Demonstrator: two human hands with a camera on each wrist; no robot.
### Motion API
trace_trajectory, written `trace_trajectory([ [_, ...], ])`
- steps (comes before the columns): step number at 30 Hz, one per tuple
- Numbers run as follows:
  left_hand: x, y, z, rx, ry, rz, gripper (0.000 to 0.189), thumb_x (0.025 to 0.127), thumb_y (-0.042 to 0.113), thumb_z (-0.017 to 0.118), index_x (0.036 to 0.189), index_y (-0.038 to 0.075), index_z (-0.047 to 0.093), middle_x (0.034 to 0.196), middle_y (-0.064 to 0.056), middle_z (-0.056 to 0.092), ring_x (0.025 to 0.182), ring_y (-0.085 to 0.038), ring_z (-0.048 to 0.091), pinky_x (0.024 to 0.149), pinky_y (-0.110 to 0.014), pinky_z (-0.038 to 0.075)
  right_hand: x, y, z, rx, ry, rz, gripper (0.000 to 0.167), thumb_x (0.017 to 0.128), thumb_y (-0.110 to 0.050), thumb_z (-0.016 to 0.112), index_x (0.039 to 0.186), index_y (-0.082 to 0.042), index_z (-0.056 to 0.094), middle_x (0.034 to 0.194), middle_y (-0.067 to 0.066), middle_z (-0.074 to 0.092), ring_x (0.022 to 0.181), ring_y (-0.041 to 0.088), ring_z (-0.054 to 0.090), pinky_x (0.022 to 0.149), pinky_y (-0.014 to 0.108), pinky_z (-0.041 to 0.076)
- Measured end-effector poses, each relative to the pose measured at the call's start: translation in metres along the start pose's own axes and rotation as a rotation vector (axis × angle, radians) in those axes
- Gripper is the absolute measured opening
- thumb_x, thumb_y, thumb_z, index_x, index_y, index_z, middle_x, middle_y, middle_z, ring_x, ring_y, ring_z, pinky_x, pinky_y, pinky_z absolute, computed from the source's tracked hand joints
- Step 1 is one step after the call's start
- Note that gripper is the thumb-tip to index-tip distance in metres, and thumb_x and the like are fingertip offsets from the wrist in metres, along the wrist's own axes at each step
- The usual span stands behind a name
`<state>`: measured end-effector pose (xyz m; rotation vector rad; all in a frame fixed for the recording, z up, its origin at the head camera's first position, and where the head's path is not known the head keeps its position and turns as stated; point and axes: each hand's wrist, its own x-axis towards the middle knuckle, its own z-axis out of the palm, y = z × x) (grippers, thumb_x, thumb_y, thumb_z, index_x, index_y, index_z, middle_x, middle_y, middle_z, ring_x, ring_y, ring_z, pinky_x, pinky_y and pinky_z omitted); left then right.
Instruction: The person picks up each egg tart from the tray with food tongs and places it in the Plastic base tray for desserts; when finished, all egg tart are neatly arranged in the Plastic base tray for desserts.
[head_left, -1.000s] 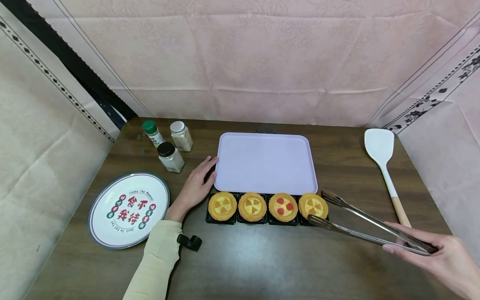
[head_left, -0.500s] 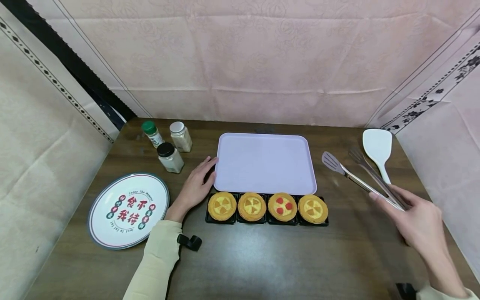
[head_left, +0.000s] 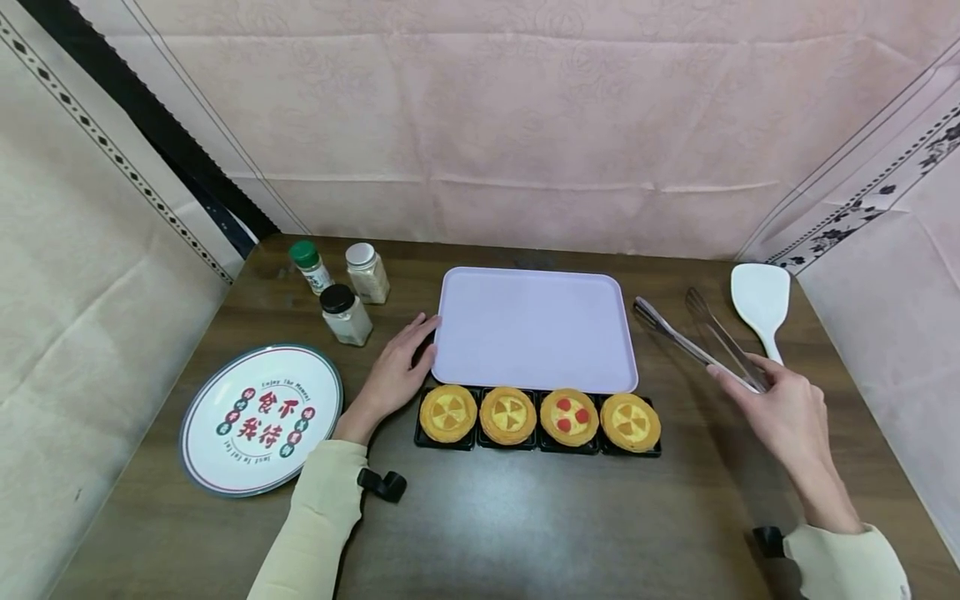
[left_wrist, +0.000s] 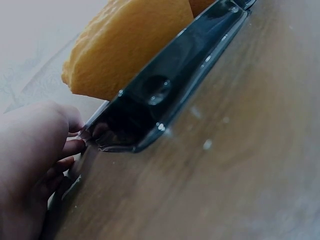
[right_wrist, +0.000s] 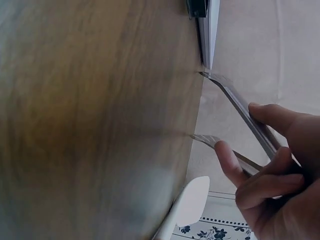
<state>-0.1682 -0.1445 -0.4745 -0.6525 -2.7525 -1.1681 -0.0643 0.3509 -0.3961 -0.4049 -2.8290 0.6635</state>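
My left hand (head_left: 396, 368) rests at the left edge of a pale lilac tray (head_left: 534, 329), its fingertips touching the rim. In front of the tray lies a row of black plastic cups, each bearing a round yellow tart; the nearest to this hand is the leftmost tart (head_left: 447, 413), and one tart (head_left: 567, 417) has red dots. My right hand (head_left: 780, 410) grips a pair of metal tongs (head_left: 678, 337) to the right of the tray. The tongs' two arms stand apart with nothing between them, as the right wrist view also shows.
A white spatula (head_left: 761, 302) lies at the right edge of the table, behind the right hand. Three seasoning jars (head_left: 347, 315) stand at the back left. A round plate (head_left: 261, 421) with red lettering lies at the left. Cloth (head_left: 480, 125) hangs behind.
The tongs have swung from over the rightmost tart back to the right of the tray, with the right hand moving up and left. The left hand keeps its place.
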Motion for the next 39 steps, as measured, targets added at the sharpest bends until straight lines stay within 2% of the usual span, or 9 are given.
trace_trajectory([
  [3,0.0,0.0,0.0,0.003,-0.002,-0.001,0.046,0.104,0.021,0.049,0.149,0.011,0.044,0.151,-0.009,0.041,0.143,-0.026,0.027,0.111,-0.053,0.027,0.001,-0.001,0.002,-0.004,-0.032,0.016,0.078,0.088,-0.057,0.064,0.131,0.008,0.056,0.092,0.025,0.064,0.077,0.04,0.055,0.057,0.043,0.038],
  [7,0.001,0.0,0.0,0.005,-0.004,-0.006,0.046,0.104,0.021,0.048,0.149,0.011,0.044,0.151,-0.007,0.041,0.144,-0.025,0.027,0.111,-0.053,0.026,0.002,-0.001,0.004,0.013,-0.104,0.049,0.083,0.089,-0.058,0.061,0.135,0.01,0.048,0.11,0.033,0.059,0.092,0.049,0.056,0.064,0.053,0.042],
  [9,0.001,-0.001,0.001,0.005,-0.003,-0.006,0.046,0.104,0.02,0.049,0.149,0.012,0.044,0.151,-0.007,0.041,0.144,-0.025,0.027,0.111,-0.053,0.027,0.002,0.0,0.006,0.02,-0.134,0.063,0.084,0.089,-0.057,0.061,0.136,0.011,0.044,0.115,0.035,0.057,0.095,0.049,0.056,0.065,0.052,0.042],
  [14,0.002,-0.002,0.002,0.003,-0.003,-0.004,0.046,0.104,0.02,0.049,0.149,0.012,0.043,0.151,-0.008,0.041,0.144,-0.025,0.027,0.111,-0.052,0.027,0.0,0.002,0.01,0.007,-0.148,0.065,0.083,0.089,-0.058,0.062,0.132,0.011,0.045,0.107,0.029,0.061,0.087,0.042,0.06,0.063,0.047,0.042],
  [20,0.002,-0.001,0.003,-0.006,-0.004,-0.005,0.046,0.104,0.02,0.049,0.149,0.012,0.044,0.151,-0.008,0.041,0.144,-0.025,0.027,0.111,-0.053,0.027,0.0,0.004,0.011,-0.055,-0.142,0.067,0.081,0.083,-0.065,0.064,0.123,0.005,0.057,0.11,0.026,0.066,0.096,0.046,0.059,0.063,0.05,0.04],
  [27,0.002,0.0,0.004,-0.006,-0.013,-0.01,0.046,0.104,0.02,0.049,0.149,0.012,0.043,0.152,-0.008,0.04,0.144,-0.025,0.027,0.111,-0.053,0.026,-0.001,0.007,0.014,-0.078,-0.206,0.097,0.08,0.081,-0.07,0.064,0.114,0.004,0.06,0.103,0.022,0.068,0.088,0.04,0.061,0.058,0.045,0.04],
  [32,0.003,0.0,0.004,-0.002,-0.013,-0.017,0.046,0.104,0.022,0.049,0.149,0.013,0.043,0.152,-0.009,0.04,0.143,-0.025,0.027,0.111,-0.054,0.026,-0.001,0.009,0.017,-0.096,-0.197,0.061,0.078,0.081,-0.068,0.064,0.109,0.005,0.062,0.096,0.021,0.07,0.084,0.039,0.063,0.057,0.043,0.044],
  [36,0.003,0.0,0.004,-0.002,-0.015,-0.021,0.046,0.104,0.022,0.048,0.149,0.013,0.043,0.152,-0.009,0.04,0.143,-0.025,0.027,0.111,-0.054,0.026,0.0,0.009,0.018,-0.102,-0.197,0.039,0.079,0.082,-0.068,0.063,0.111,0.006,0.061,0.097,0.021,0.07,0.085,0.039,0.064,0.059,0.042,0.045],
  [39,0.003,0.0,0.004,-0.002,-0.019,-0.025,0.046,0.104,0.021,0.048,0.15,0.013,0.042,0.152,-0.008,0.04,0.144,-0.025,0.027,0.111,-0.054,0.026,0.0,0.008,0.017,-0.104,-0.196,0.052,0.088,0.082,-0.071,0.06,0.123,0.007,0.054,0.101,0.021,0.069,0.09,0.042,0.063,0.06,0.046,0.045],
])
